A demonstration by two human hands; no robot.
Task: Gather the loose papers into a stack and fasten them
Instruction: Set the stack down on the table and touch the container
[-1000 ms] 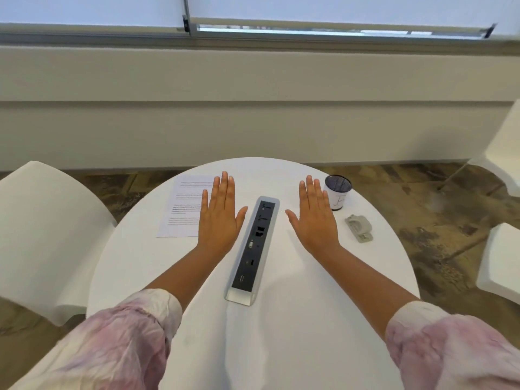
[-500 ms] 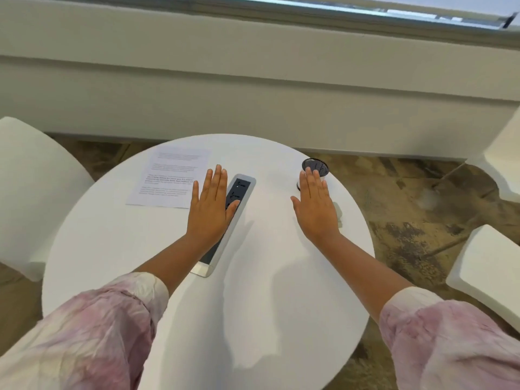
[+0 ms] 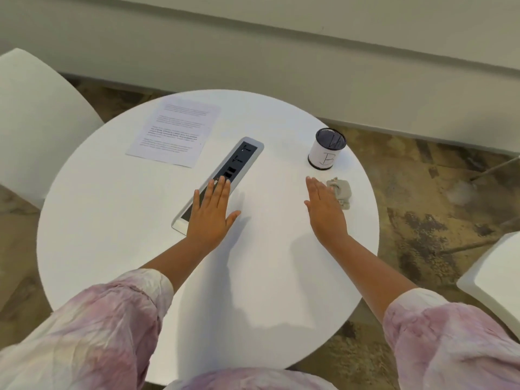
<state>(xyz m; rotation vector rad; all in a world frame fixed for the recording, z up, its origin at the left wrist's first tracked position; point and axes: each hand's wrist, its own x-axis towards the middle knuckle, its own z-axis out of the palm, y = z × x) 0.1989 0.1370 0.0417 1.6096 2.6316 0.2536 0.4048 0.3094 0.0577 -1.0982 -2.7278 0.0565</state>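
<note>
A printed sheet of paper [image 3: 174,133] lies flat at the far left of the round white table [image 3: 112,220]. I cannot tell whether more sheets lie under it. A small grey stapler [image 3: 340,191] sits near the right edge. My left hand [image 3: 211,212] is flat, fingers stretched, over the near end of the power strip [image 3: 233,167], well short of the paper. My right hand [image 3: 323,209] is flat and empty too, its fingers just left of the stapler and partly hiding it.
A white cup with a dark rim [image 3: 326,149] stands beyond the stapler. The grey power strip is set diagonally in the table's middle. White chairs stand at the left [image 3: 36,116] and the right [image 3: 495,280]. A low wall [image 3: 281,52] runs behind the table.
The view has tilted further down and the table looks nearer. Both hands have drawn back towards me; the cup and stapler, hidden by my right hand before, now show.
</note>
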